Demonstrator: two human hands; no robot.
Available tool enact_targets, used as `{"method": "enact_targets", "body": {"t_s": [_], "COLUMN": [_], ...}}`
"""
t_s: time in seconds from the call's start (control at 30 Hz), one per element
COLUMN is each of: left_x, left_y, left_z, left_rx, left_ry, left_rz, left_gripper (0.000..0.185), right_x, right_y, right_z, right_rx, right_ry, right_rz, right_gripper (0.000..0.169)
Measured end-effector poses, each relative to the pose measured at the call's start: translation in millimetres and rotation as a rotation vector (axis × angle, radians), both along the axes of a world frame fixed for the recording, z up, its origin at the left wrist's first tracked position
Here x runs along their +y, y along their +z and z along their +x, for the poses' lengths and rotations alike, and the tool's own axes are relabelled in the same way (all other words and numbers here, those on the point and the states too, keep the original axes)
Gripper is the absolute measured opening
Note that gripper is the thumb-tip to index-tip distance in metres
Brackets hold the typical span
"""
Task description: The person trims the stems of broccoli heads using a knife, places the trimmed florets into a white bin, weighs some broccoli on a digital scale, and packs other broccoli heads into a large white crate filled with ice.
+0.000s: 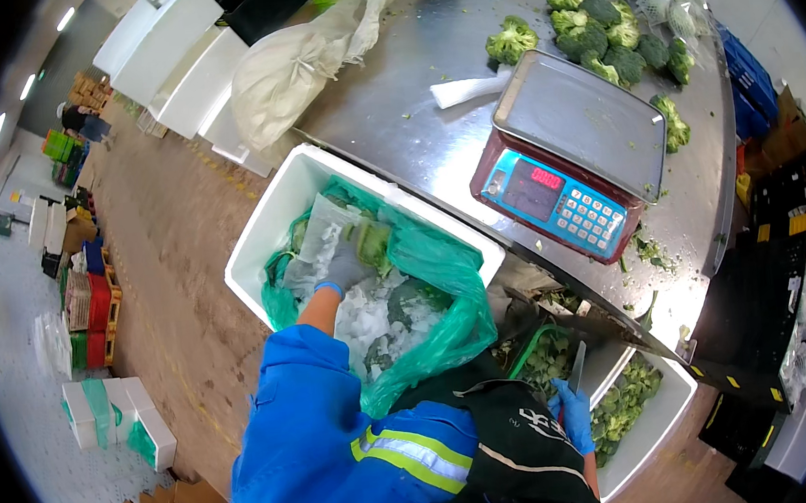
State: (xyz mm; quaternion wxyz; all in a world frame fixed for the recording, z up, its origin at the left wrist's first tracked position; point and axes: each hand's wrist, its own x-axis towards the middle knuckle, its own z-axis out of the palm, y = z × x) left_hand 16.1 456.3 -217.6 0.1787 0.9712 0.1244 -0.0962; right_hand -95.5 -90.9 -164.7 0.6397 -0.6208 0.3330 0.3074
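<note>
My left hand, in a grey glove with a blue cuff, is down in a white foam box and grips a broccoli head; its fingertips are blurred. Crushed ice surrounds more broccoli in this box, which a green plastic bag lines. A clear plastic sheet lies beside the hand. Low at my right side, my right hand wears a blue glove and holds a knife, blade pointing up. Below that hand stands another foam box with green leaf trimmings.
A digital scale with a bare metal pan sits on the steel table. Behind it are a broccoli pile and a white foam net. Stacked foam boxes and a tied sack stand left. Far off is a person.
</note>
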Motion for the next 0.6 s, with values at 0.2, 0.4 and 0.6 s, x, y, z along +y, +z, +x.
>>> {"method": "enact_targets", "body": {"t_s": [0.2,0.4,0.6], "left_x": [14,-79,-228], "left_y": [27,115,162], "left_z": [-34,-62,-37], "left_rx": [-0.030,-0.206,0.081], "left_ry": [0.558,0.410,0.379], "left_rz": [-1.640,-2.075,-1.986], "left_gripper": [0.077,0.064,0.052], "right_x": [-3,13,41], "right_y": [17,14,93], "right_z": [-12,-21,8], "right_rx": [-0.106,-0.857,-1.074], "right_ry": [0.089,0.529,0.671], "right_rz": [-0.004,-0.649,-0.925], "right_gripper": [0.030,0.045,0.071]}}
